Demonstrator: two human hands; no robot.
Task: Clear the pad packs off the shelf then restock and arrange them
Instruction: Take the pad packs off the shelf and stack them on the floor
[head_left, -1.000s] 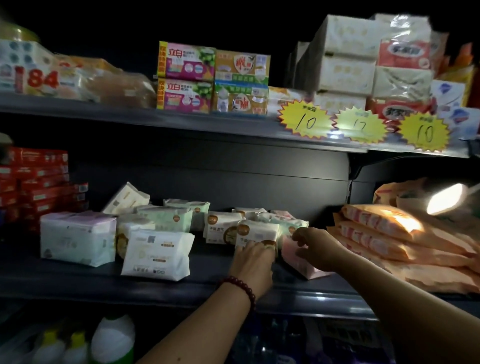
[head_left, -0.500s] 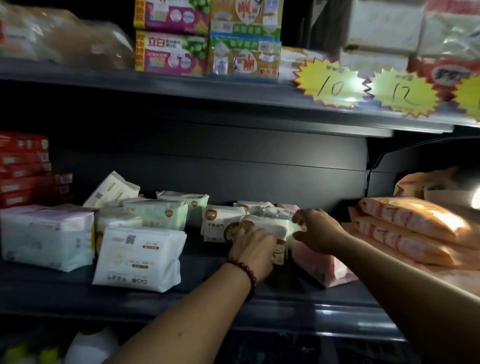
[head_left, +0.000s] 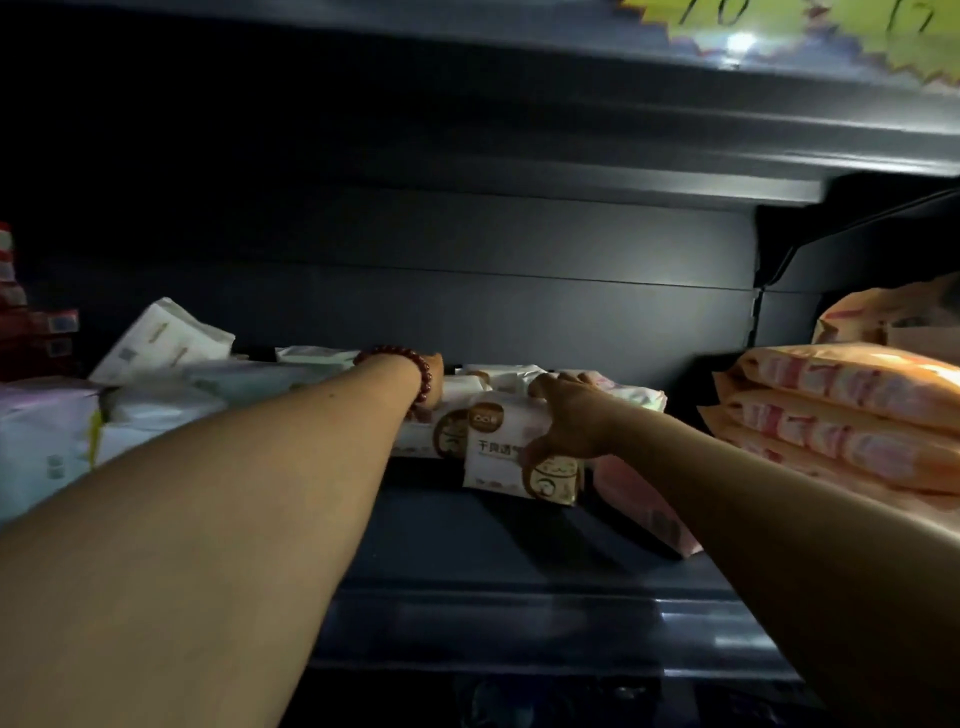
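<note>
Packs (head_left: 431, 441) sit midway along the shelf (head_left: 519, 613). The right hand (head_left: 566, 423) grips the front pack (head_left: 496, 454), thumb across its face. The left hand (head_left: 435, 375) reaches behind them, fingers hidden. Clearing looks underway; next, lift that pack out cleanly.

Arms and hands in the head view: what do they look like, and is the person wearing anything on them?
No sleeves and no gloves are in view. The left wrist carries a bracelet of round, dark red beads. The right hand shows no ring or watch; the left hand is mostly hidden past the bracelet.
</note>
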